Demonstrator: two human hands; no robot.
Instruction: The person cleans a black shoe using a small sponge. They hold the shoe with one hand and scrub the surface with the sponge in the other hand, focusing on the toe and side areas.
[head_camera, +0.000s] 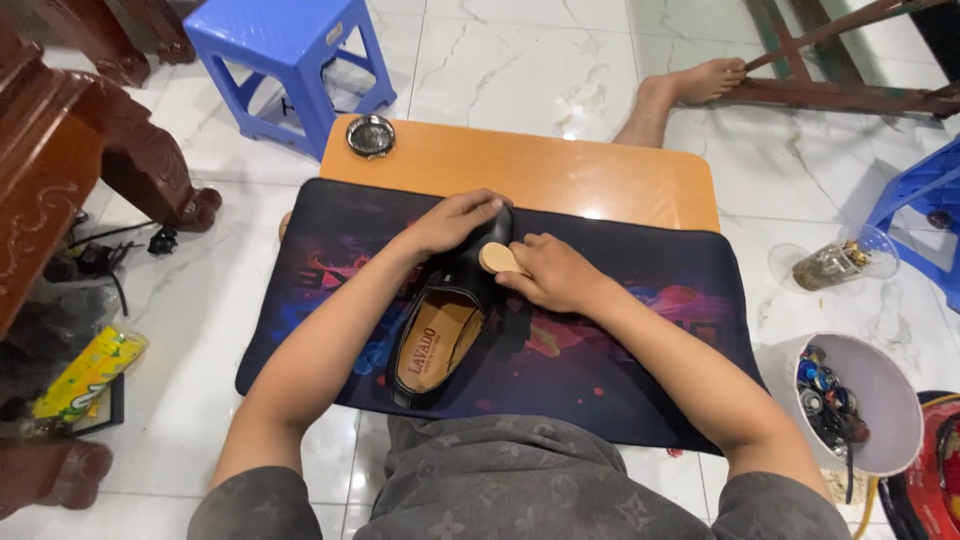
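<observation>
A black shoe (445, 325) lies mid-mat (620, 390) on the low table (560, 175), toe pointing far, tan insole showing a printed label. The left hand (455, 220) closes its grip over the toe; the right hand (550, 272) holds a round tan brush (497, 258) against the upper. A yellow-green packet (88, 372) lies on the floor, near left. A white tub (880, 400) of small parts stands right. The mat's right half and the table's far strip lie open, bar a small dish (370, 134).
</observation>
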